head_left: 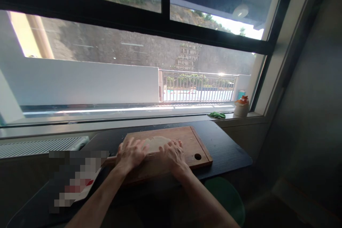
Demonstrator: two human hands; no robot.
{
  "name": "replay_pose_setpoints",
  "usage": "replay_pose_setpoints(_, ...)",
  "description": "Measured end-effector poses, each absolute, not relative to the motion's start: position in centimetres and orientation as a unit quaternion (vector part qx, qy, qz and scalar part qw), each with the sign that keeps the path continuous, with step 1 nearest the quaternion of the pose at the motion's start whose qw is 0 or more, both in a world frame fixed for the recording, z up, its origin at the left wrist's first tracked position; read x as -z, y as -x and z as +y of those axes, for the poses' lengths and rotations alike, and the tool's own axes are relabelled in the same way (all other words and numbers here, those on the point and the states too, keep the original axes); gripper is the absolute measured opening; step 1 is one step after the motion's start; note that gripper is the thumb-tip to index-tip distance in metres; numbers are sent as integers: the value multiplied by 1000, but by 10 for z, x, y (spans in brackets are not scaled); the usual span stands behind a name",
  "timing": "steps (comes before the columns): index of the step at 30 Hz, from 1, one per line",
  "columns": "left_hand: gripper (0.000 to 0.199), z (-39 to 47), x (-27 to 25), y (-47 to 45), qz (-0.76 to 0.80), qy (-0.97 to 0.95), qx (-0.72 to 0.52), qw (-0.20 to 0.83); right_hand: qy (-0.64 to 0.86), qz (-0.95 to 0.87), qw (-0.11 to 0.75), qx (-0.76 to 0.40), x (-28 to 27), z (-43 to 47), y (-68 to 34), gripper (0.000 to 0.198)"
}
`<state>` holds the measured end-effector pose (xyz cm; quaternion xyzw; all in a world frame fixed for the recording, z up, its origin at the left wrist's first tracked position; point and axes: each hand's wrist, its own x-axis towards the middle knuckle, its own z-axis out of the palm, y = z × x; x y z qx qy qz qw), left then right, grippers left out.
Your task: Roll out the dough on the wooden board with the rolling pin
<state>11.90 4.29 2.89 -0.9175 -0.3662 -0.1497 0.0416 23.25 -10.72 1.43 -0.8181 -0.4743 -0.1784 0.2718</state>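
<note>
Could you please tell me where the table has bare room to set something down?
Bare tabletop lies right of the cutting board, out to the rounded corner; a thin strip lies between the board's far edge and the windowsill. The board is crowded with left hand, right hand and dough; a blurred packet lies to its left.

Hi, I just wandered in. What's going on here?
A person has both hands, left and right, laid on what looks like a rolling pin. Just beyond it, a flat, pale sheet of what seems to be dough lies on a wooden board. The board rests on a dark table by a window. A green cloth sits on the windowsill.
</note>
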Motion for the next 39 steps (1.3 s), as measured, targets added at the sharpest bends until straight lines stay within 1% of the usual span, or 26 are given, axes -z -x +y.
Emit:
replay_pose_setpoints(2,53,32,-22,-106,-359,914,175,71,801,-491,289,185,-8,-121,-224,32)
replay_pose_setpoints(4,53,18,-12,-90,-339,914,201,96,783,-504,305,197,1,-138,-212,31)
replay_pose_setpoints(8,57,-2,3,-65,-310,916,233,103,772,-514,311,209,14,-158,-197,43)
replay_pose_setpoints(10,58,-3,5,-63,-306,916,240,98,776,-513,305,204,14,-156,-199,45)
replay_pose_setpoints(14,59,15,-2,-83,-323,920,209,71,801,-496,282,182,-3,-128,-218,38)
replay_pose_setpoints(18,59,48,-16,-121,-346,918,186,50,849,-451,246,129,-26,-92,-244,43)
replay_pose_setpoints(21,56,66,-21,-142,-366,918,150,34,868,-427,235,98,-34,-76,-257,43)
replay_pose_setpoints(23,55,68,-22,-146,-370,917,140,38,867,-428,235,99,-35,-76,-259,40)
replay_pose_setpoints(27,50,53,-19,-126,-346,921,170,63,848,-452,245,128,-24,-93,-246,39)
replay_pose_setpoints(33,45,37,-17,-94,-294,942,161,18,816,-489,261,162,-8,-123,-221,39)
replay_pose_setpoints(39,46,52,-25,-123,-331,929,158,40,854,-452,232,112,-23,-95,-241,43)
